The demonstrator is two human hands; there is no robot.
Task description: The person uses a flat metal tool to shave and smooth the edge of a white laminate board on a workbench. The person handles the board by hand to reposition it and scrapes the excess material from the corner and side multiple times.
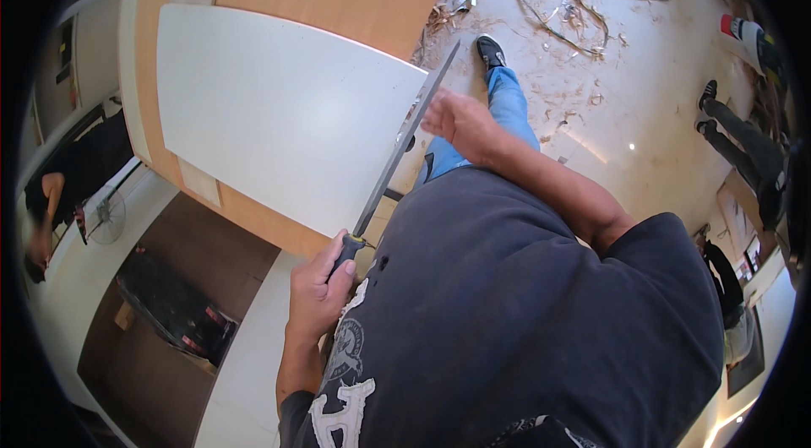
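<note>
Holding file (409,137) by handle (347,251) in closed left hand (314,286), along right edge of white panel (283,114). Half-curling right hand (463,123) near file, beside panel; can't tell if gripping. Seemingly mid-work there; can't tell finished stretch from remaining.

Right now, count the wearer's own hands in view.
2: the left hand grips the file by its handle; the right hand is beside the blade. Neither is missing.

Shavings (597,99), apparently wood, litter the pale glossy floor (642,93)
</note>
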